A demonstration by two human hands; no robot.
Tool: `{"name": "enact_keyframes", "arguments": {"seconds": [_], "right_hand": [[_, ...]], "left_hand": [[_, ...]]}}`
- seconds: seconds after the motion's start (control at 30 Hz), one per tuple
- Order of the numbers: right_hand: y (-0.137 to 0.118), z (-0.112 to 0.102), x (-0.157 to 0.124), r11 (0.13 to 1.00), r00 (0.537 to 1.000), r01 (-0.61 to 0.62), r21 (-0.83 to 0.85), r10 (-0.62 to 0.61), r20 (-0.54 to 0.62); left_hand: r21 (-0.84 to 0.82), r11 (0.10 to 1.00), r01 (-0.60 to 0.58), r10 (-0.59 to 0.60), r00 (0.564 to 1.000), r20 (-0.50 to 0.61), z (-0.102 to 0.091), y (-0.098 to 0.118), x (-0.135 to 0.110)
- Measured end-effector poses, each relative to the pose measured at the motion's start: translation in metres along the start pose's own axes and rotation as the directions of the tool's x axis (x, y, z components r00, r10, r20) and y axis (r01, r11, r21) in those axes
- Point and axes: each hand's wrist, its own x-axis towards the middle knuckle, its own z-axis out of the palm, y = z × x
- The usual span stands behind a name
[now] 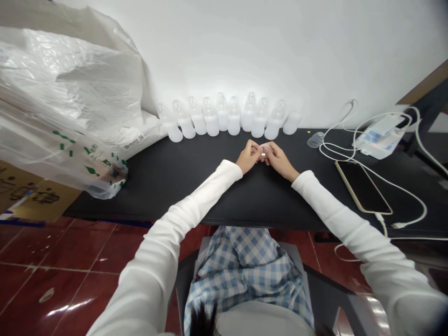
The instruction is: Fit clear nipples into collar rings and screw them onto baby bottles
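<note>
My left hand [249, 156] and my right hand [278, 159] meet over the middle of the black table [175, 172], fingers pinched together. Between the fingertips both hands hold a small clear plastic piece [265, 148], too small to name. Just beyond the hands, a row of several translucent white bottles [224, 119] stands against the white wall. Both arms wear white sleeves.
A big plastic bag [66, 98] fills the table's left end, above cardboard boxes [31, 196]. To the right lie a phone [362, 186] on a white cable [402, 186], a white device [380, 135] and a small clear cap [315, 139]. Red tiles cover the floor below.
</note>
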Motion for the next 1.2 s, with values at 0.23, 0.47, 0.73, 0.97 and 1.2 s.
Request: {"name": "enact_keyframes", "arguments": {"seconds": [0.23,0.47,0.73,0.97,1.2], "right_hand": [[0.005,-0.005,0.001,0.999,1.000,0.001,-0.053,0.000,0.022],[0.000,-0.003,0.000,0.989,0.999,0.035,-0.142,-0.031,0.028],[-0.006,0.002,-0.001,0.979,0.994,0.037,-0.201,-0.056,-0.090],[0.002,0.000,0.000,0.994,0.999,0.012,-0.112,-0.015,-0.030],[-0.002,-0.001,-0.003,0.996,1.000,-0.006,-0.094,0.004,-0.024]], "left_hand": [[-0.027,1.000,-0.013,0.012,0.999,-0.034,0.001,-0.006,0.002],[0.111,0.985,-0.129,0.139,0.987,-0.082,0.001,-0.002,-0.005],[0.058,0.988,-0.144,0.147,0.988,-0.049,0.002,0.000,-0.007],[-0.182,0.983,-0.011,0.004,0.999,-0.038,-0.001,-0.005,0.004],[-0.242,0.970,-0.013,0.003,0.999,-0.043,-0.003,-0.003,0.003]]}}
